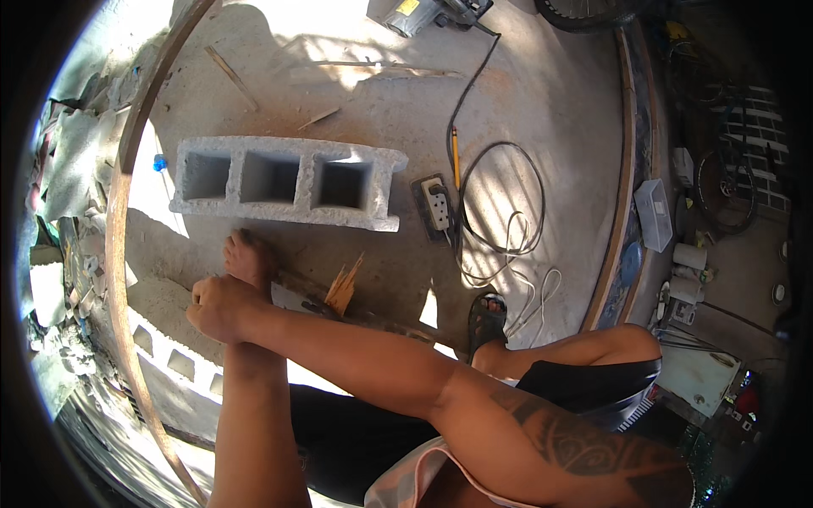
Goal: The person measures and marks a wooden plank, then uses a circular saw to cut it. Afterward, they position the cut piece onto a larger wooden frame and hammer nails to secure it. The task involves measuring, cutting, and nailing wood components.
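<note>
My left hand [246, 258] is low over the ground, just in front of a grey hollow concrete block [288, 218]. Its fingers are curled, and what they close on is hidden. Crossing over my left wrist from the right, my right hand [222, 308] is closed like a fist; anything inside it does not show. Beside my left hand a dark narrow strip, perhaps wood, runs rightward under my right forearm. A splintered piece of wood [342, 289] sticks up next to it.
Right of the block lie a power strip [437, 207] with a plug in it, a yellow pencil [456, 159] and a coiled black cable [542, 203]. A power tool [415, 15] rests at the far side. My sandalled foot [487, 326] stands nearby. A wooden beam [120, 229] runs along the left.
</note>
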Demonstrator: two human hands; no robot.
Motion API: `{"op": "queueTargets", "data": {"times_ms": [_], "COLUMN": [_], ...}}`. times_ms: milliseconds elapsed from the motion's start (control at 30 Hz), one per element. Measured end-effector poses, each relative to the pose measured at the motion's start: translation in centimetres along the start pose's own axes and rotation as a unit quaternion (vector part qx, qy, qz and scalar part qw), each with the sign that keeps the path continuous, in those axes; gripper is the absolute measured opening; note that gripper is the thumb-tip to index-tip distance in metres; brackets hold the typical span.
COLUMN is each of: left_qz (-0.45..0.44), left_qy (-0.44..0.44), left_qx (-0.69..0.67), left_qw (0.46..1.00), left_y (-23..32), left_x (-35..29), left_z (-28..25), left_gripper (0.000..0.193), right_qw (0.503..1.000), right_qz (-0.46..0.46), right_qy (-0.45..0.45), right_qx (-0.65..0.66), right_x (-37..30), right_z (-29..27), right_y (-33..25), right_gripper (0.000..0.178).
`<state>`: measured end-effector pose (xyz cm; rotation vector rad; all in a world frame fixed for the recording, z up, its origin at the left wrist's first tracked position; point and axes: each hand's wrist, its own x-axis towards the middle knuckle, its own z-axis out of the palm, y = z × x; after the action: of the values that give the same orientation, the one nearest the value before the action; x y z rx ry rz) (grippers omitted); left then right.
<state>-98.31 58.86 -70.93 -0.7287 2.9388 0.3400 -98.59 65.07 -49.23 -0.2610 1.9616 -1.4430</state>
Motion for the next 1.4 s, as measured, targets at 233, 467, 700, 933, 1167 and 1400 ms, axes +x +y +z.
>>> {"op": "queueTargets", "data": {"times_ms": [233, 467, 700, 933, 1167, 1400], "left_qz": [0.008, 0.036, 0.023, 0.02, 0.038, 0.032], "left_qy": [-0.005, 0.01, 0.003, 0.004, 0.019, 0.02], "left_qx": [0.023, 0.016, 0.027, 0.037, 0.025, -0.038], "left_qw": [1.0, 0.999, 0.999, 0.999, 0.999, 0.999], "left_y": [-0.4, 1.3, 2.9, 4.8, 4.0, 3.7], "left_x": [0.6, -0.8, -0.3, -0.7, -0.7, -0.9], "left_z": [-0.1, -0.8, 0.2, 0.5, 1.4, -0.3], "left_gripper": [0.032, 0.029, 0.031, 0.034, 0.033, 0.034], "right_qw": [0.994, 0.997, 0.996, 0.993, 0.969, 0.969], "right_qz": [0.054, 0.046, 0.073, -0.105, -0.226, -0.099], "right_qy": [-0.073, -0.001, -0.047, -0.013, -0.07, -0.104], "right_qx": [0.063, 0.061, 0.021, 0.042, 0.067, 0.2], "right_x": [-2.3, -5.3, -2.5, -16.8, -21.9, -20.3], "right_z": [-2.0, -1.9, -4.1, -7.3, -12.9, -17.4], "right_y": [-2.6, -1.4, -1.2, -1.6, 4.9, 7.9], "right_gripper": [0.033, 0.029, 0.029, 0.022, 0.013, 0.01]}}
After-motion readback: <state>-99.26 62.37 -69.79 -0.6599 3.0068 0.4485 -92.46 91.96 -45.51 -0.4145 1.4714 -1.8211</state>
